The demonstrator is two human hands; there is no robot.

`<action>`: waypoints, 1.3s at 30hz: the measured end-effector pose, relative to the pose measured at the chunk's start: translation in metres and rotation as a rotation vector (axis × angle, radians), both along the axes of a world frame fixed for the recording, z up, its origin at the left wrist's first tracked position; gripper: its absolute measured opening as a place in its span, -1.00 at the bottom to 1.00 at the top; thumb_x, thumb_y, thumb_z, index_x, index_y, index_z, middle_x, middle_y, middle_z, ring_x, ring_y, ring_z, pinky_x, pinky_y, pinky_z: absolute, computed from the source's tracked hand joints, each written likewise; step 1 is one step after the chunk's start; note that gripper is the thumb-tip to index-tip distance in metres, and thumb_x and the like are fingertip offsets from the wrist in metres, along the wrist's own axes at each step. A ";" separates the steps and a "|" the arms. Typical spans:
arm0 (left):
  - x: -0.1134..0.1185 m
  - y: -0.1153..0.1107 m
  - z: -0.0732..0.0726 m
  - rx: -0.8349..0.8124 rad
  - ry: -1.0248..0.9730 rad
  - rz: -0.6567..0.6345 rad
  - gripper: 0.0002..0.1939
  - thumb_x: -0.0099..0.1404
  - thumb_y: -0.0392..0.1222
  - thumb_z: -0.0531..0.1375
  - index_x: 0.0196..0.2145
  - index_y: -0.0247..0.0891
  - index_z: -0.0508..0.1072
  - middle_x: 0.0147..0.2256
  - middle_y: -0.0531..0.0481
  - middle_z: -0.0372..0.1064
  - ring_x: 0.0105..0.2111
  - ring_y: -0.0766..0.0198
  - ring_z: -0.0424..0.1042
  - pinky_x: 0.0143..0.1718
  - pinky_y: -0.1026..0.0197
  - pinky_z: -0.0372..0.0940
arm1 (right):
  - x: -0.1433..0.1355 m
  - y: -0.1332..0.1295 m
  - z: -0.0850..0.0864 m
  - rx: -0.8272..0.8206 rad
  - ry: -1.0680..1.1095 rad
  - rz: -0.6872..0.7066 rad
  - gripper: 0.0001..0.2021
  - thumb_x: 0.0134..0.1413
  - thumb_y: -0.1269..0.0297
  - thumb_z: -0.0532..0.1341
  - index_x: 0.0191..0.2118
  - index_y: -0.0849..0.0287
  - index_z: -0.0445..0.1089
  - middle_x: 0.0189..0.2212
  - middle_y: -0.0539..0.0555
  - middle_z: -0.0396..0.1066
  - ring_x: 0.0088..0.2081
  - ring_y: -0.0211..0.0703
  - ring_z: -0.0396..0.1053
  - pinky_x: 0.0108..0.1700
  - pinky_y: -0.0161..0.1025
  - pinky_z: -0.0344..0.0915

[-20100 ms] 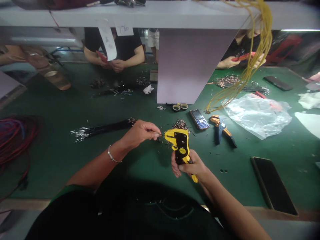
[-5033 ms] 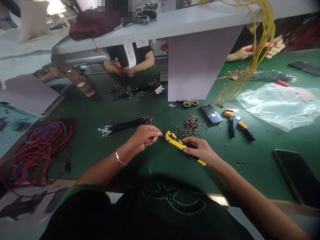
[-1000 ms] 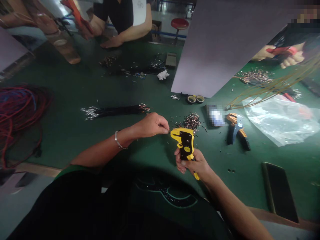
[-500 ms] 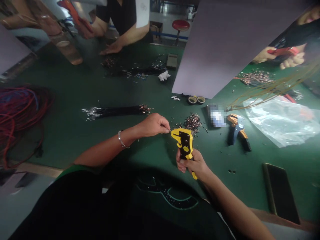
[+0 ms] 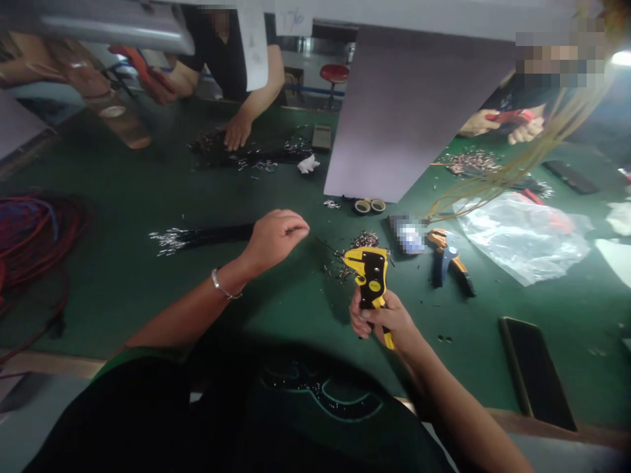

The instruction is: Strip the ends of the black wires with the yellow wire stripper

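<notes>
My right hand (image 5: 377, 318) is wrapped round the handle of a yellow and black wire stripper (image 5: 372, 276), its jaws facing left. My left hand (image 5: 279, 236) is closed in a pinch to the upper left of the jaws; what its fingertips hold, if anything, is too small to name. A thin dark line, like a wire, shows between that hand and the jaws. Behind the left hand lies a bundle of black wires (image 5: 211, 235) with pale ends, its right end hidden. A pile of small cut pieces (image 5: 365, 239) sits just behind the stripper.
An orange and blue tool (image 5: 447, 257), a clear plastic bag (image 5: 525, 233) and a phone (image 5: 537, 371) lie at right. Tape rings (image 5: 369, 207) stand before a grey divider (image 5: 409, 112). Red cables (image 5: 37, 236) are at left. Other people's hands work across the table.
My left hand has moved left and up, away from the stripper's jaws, and now covers the bundle's right end. The view has shifted. Across the table, a person's hand now rests on wires.
</notes>
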State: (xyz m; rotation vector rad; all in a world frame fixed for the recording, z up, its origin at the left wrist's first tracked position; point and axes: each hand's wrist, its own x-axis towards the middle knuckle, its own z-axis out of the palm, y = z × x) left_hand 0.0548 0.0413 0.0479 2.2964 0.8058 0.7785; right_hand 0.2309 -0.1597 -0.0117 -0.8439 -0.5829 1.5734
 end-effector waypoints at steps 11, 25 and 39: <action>0.012 -0.028 -0.007 -1.087 -0.245 -0.185 -0.64 0.29 0.01 0.15 -0.23 -0.39 0.51 -0.27 -0.26 0.53 -0.37 0.24 0.51 -0.26 0.13 0.41 | -0.003 -0.004 0.004 0.093 0.049 0.034 -0.83 -0.14 0.41 0.34 -0.38 0.24 0.35 -0.59 -0.05 0.29 -0.65 -0.36 0.18 -0.63 -0.32 0.18; 0.007 -0.025 0.003 -1.293 -0.679 -0.215 -0.82 0.23 -0.30 0.22 -0.21 -0.43 0.50 -0.64 0.10 0.21 -0.64 0.44 0.22 -0.48 0.26 0.29 | -0.018 -0.004 -0.006 0.014 0.077 0.213 -0.80 -0.14 0.38 0.37 -0.38 0.26 0.34 -0.64 -0.07 0.28 -0.66 -0.34 0.19 -0.63 -0.32 0.19; 0.009 -0.019 -0.013 -1.187 -0.431 -0.124 -0.92 0.15 -0.32 0.22 -0.46 -0.39 0.49 -0.74 0.23 -0.10 -0.74 0.55 -0.12 -0.68 0.36 -0.15 | -0.027 -0.007 -0.011 -0.068 0.155 0.246 -0.83 -0.19 0.49 0.28 -0.36 0.27 0.35 -0.61 -0.05 0.30 -0.66 -0.35 0.20 -0.64 -0.34 0.18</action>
